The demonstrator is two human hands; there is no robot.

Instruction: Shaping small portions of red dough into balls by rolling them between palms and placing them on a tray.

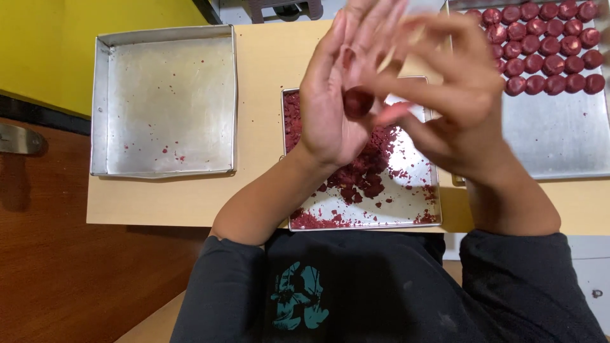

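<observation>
A dark red crumb ball (358, 101) sits between my two palms above the middle tray. My left hand (333, 95) is held upright with fingers straight, its palm against the ball. My right hand (454, 95) presses the ball from the other side, fingers spread and blurred. Below them a square metal tray (419, 190) holds loose dark red crumbs (359, 178), heaped toward its left and centre.
A square metal tray (165, 101) with only a few red specks lies at the left. At the upper right, another tray (559, 140) carries several rows of red balls (546, 47). All rest on a pale wooden board (260, 95); brown tabletop lies at the lower left.
</observation>
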